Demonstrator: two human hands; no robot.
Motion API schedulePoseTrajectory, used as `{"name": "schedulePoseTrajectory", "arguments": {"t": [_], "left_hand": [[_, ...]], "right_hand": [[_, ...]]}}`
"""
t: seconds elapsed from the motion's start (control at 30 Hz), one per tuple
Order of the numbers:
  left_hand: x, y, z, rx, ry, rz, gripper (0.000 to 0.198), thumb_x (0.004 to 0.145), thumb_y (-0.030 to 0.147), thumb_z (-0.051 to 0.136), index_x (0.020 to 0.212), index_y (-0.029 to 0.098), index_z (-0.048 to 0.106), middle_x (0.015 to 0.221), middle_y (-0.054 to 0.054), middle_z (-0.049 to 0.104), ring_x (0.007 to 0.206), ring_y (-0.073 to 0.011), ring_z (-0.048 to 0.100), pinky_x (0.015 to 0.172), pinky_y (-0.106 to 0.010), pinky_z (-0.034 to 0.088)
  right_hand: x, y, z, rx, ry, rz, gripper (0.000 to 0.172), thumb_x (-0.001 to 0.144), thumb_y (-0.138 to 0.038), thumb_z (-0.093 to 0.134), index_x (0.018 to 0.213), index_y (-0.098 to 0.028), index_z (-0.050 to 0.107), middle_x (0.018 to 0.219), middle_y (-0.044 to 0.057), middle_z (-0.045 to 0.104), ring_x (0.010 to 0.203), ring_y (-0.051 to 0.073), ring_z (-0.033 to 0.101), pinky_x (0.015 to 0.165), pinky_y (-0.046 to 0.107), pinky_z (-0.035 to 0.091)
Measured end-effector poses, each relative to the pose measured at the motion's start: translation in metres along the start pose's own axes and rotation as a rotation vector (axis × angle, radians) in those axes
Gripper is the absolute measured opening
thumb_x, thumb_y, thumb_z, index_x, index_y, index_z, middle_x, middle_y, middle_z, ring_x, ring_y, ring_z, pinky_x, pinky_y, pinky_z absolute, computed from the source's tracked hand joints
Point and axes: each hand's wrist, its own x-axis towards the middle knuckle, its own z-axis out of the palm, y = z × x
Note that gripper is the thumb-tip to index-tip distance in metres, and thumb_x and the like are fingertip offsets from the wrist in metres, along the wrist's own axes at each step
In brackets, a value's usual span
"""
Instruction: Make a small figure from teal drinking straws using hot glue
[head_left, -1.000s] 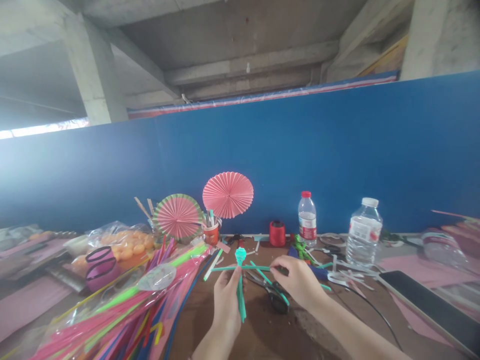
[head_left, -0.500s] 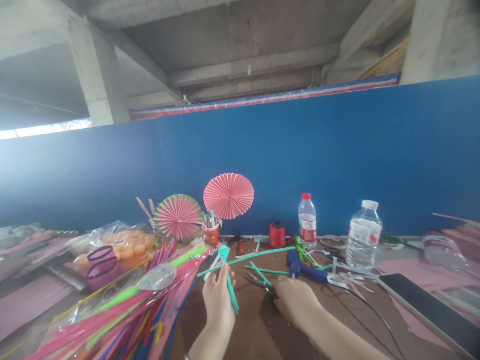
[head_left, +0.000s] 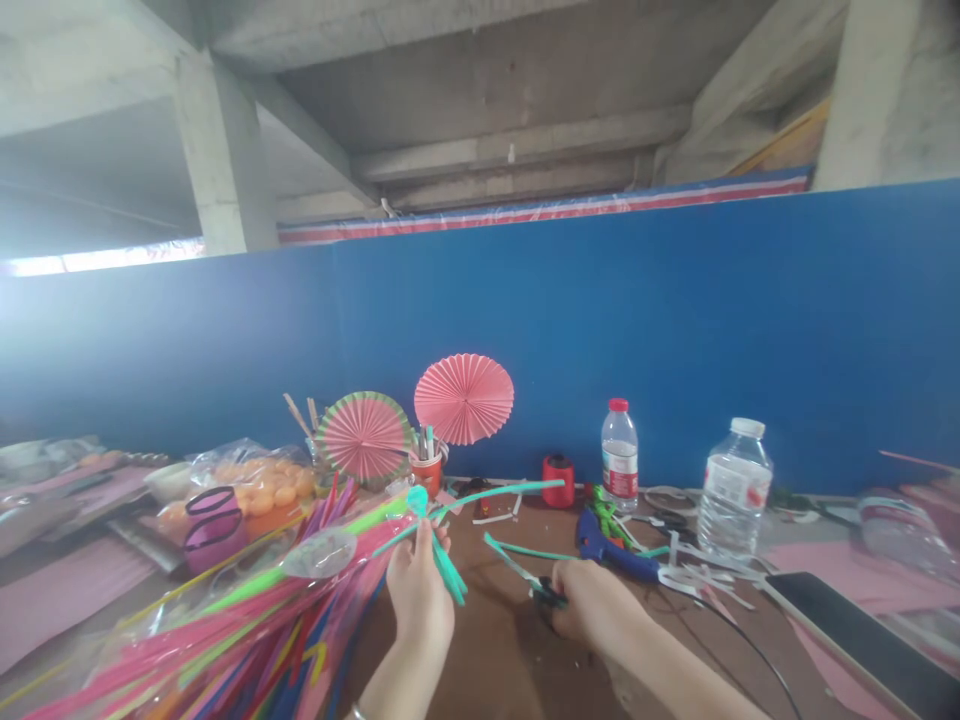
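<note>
My left hand (head_left: 421, 580) is closed around a bunch of teal pipe cleaners (head_left: 450, 570). A curled teal knob (head_left: 417, 500) sticks up above the thumb, and one long strand reaches out to the right. My right hand (head_left: 589, 600) grips dark-handled scissors (head_left: 551, 593), their blades pointing left and away from me. A short teal pipe cleaner piece (head_left: 498, 550) lies along the blades; whether it is in the hand or on the table I cannot tell. Behind the scissors, another teal pipe cleaner (head_left: 540, 551) rests near a blue glue gun (head_left: 611, 550).
Bagged colourful pipe cleaners (head_left: 255, 610) cover the left side. Two pink paper fans (head_left: 464, 398) stand at the back by a cup of pens (head_left: 426, 472). A red spool (head_left: 558, 482), two bottles (head_left: 733, 490) and a phone (head_left: 862, 630) are to the right, with a black cable (head_left: 739, 635).
My left hand has moved slightly left with the teal bunch, its long strand leaving the table area by the glue gun. The scissors' blades now look closer together, the short teal piece shifted left.
</note>
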Motion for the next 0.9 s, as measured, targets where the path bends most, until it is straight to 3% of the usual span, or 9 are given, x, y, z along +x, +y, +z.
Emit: {"name": "schedulePoseTrajectory", "arguments": {"t": [0.1, 0.17, 0.4, 0.5, 0.67, 0.9], "left_hand": [[0.004, 0.011, 0.001, -0.047, 0.015, 0.026, 0.020, 0.070, 0.032, 0.065, 0.064, 0.016, 0.054, 0.062, 0.002, 0.060, 0.062, -0.0114, 0.060, 0.064, -0.024, 0.049], [0.001, 0.012, 0.002, -0.050, -0.004, 0.016, 0.020, 0.068, 0.032, 0.067, 0.065, 0.016, 0.056, 0.060, 0.002, 0.059, 0.060, -0.0115, 0.059, 0.062, -0.024, 0.048], [-0.025, -0.003, 0.007, 0.010, -0.085, -0.069, 0.021, 0.064, 0.030, 0.071, 0.067, 0.013, 0.060, 0.060, -0.001, 0.062, 0.059, -0.0114, 0.059, 0.062, -0.023, 0.046], [-0.026, -0.001, 0.008, -0.011, -0.072, -0.089, 0.021, 0.066, 0.031, 0.069, 0.068, 0.013, 0.058, 0.061, 0.000, 0.061, 0.058, -0.0105, 0.057, 0.062, -0.023, 0.046], [-0.019, 0.008, 0.009, -0.043, -0.043, -0.067, 0.021, 0.065, 0.031, 0.069, 0.064, 0.016, 0.054, 0.062, 0.002, 0.058, 0.059, -0.0091, 0.056, 0.064, -0.022, 0.046], [-0.038, -0.010, 0.005, 0.107, -0.132, -0.125, 0.027, 0.062, 0.038, 0.071, 0.066, 0.013, 0.061, 0.058, -0.001, 0.061, 0.055, -0.0122, 0.057, 0.055, -0.022, 0.045]], "right_hand": [[0.001, -0.009, 0.012, 0.215, -0.042, -0.068, 0.019, 0.060, -0.019, 0.059, 0.078, -0.015, 0.065, 0.065, 0.003, 0.067, 0.054, 0.016, 0.060, 0.044, 0.019, 0.036], [-0.002, -0.018, 0.018, 0.342, -0.075, -0.121, 0.015, 0.059, -0.019, 0.062, 0.073, -0.014, 0.064, 0.062, 0.000, 0.064, 0.055, 0.013, 0.056, 0.044, 0.017, 0.035], [-0.016, -0.033, 0.026, 0.785, -0.100, -0.171, 0.024, 0.073, -0.037, 0.057, 0.070, -0.013, 0.055, 0.057, -0.003, 0.048, 0.053, 0.010, 0.043, 0.050, 0.019, 0.034], [-0.019, -0.030, 0.027, 0.763, -0.141, -0.193, 0.031, 0.075, -0.043, 0.054, 0.069, -0.013, 0.054, 0.058, -0.004, 0.045, 0.054, 0.010, 0.040, 0.050, 0.019, 0.032], [-0.025, -0.031, 0.035, 0.598, -0.116, -0.258, 0.027, 0.071, -0.041, 0.059, 0.067, -0.015, 0.054, 0.060, -0.004, 0.048, 0.057, 0.011, 0.041, 0.052, 0.019, 0.031], [-0.031, -0.037, 0.041, 0.772, -0.005, -0.220, 0.043, 0.077, -0.053, 0.047, 0.078, -0.012, 0.058, 0.072, 0.003, 0.060, 0.068, 0.017, 0.050, 0.059, 0.022, 0.038]]}}
